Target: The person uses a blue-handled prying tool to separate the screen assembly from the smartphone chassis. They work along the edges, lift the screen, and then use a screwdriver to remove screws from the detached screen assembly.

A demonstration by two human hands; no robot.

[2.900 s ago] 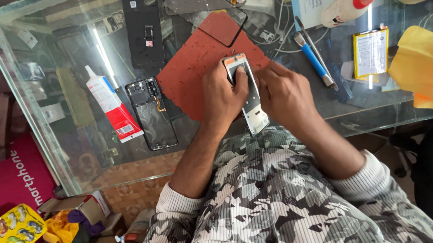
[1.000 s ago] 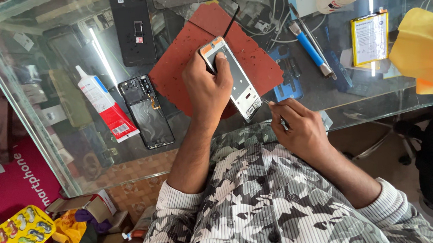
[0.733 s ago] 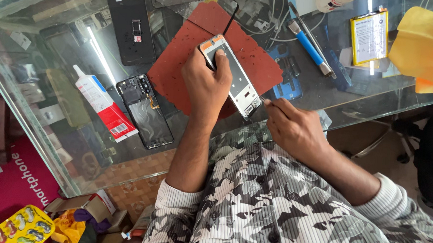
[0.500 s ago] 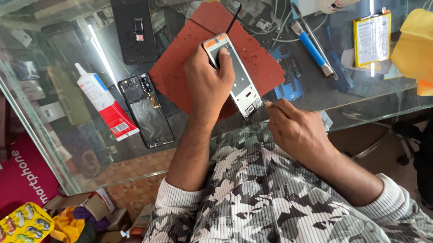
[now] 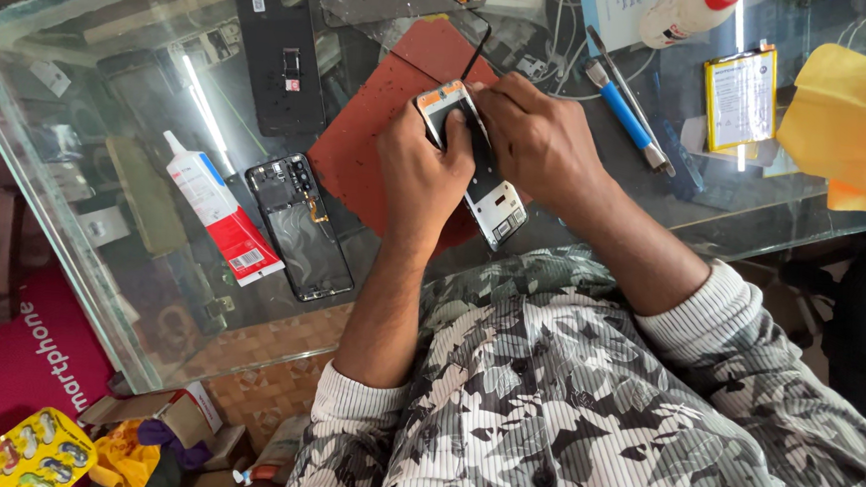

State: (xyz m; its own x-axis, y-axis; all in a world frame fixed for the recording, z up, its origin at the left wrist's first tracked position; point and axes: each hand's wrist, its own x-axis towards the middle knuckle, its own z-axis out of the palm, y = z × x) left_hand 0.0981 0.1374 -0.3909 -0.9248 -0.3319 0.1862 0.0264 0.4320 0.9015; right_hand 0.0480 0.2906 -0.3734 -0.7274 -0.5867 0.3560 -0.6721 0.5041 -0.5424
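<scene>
Red mat (image 5: 379, 140) on the glass bench (image 5: 104, 213) carries the opened phone (image 5: 491, 192), its long axis running diagonally from upper left to lower right toward the person. The left hand (image 5: 422, 173) grips its left edge. The right hand (image 5: 539, 140) is closer to the top end, fingers curled onto it; whether it pinches anything, I cannot tell.

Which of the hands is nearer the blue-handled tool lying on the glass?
Right. The right hand sits on the opened phone, just beside the blue-handled tool. The left hand grips the phone's far side, farther from it.
</scene>
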